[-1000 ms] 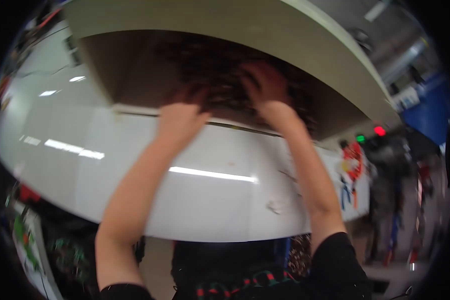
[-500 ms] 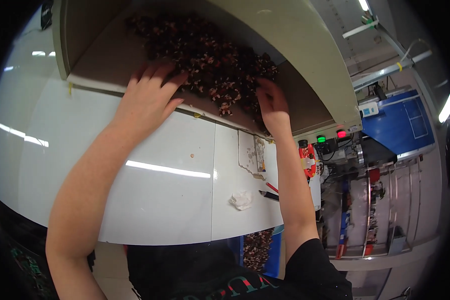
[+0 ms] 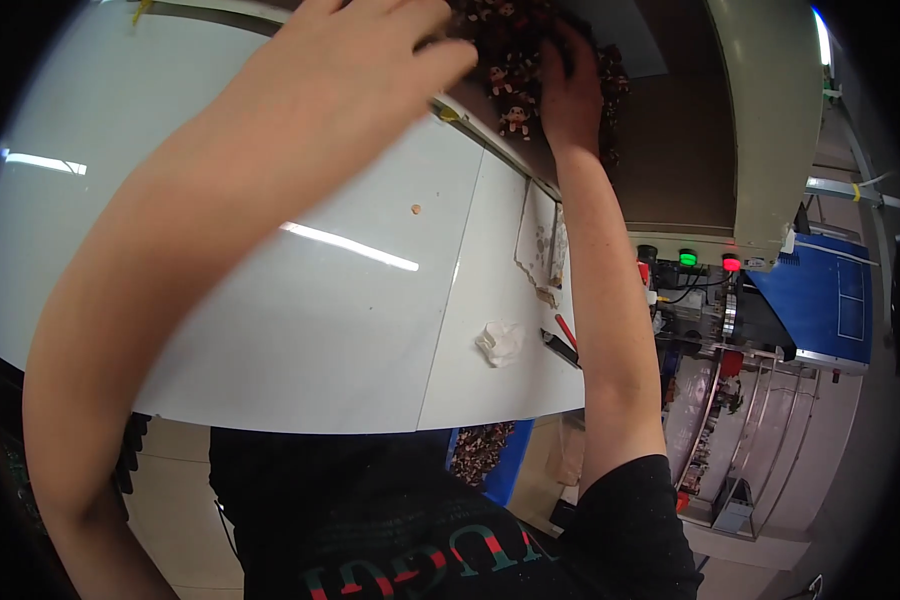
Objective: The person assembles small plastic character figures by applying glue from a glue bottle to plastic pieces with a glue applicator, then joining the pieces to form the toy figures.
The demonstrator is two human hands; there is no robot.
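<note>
A heap of small brown-and-cream figures (image 3: pixel 515 118), some with what look like monkey faces, lies in the shadowed tray (image 3: pixel 670 165) of a cream-coloured machine. My right hand (image 3: pixel 572 105) reaches into this heap, thumb and fingers apart among the pieces; its fingertips are dim. Over the tray's front edge is my left hand (image 3: pixel 365 75), slightly blurred, its fingers bent and the thumb standing away from them. Nothing shows in its grip, though the upper picture edge cuts off part of the fingers.
On the white table (image 3: pixel 370 340) are one tiny loose piece (image 3: pixel 416 210), a crumpled tissue (image 3: pixel 500 343), a black pen-like tool (image 3: pixel 560 348) and a red stick (image 3: pixel 566 330). Below its edge stands a blue bin (image 3: pixel 510 465) of similar pieces. Green (image 3: pixel 688 258) and red (image 3: pixel 731 262) lights glow on the machine.
The view has shifted, so the tray and heap sit higher and farther right. My left hand has lifted away from the heap's left side and come closer to my right hand, which remains in the heap.
</note>
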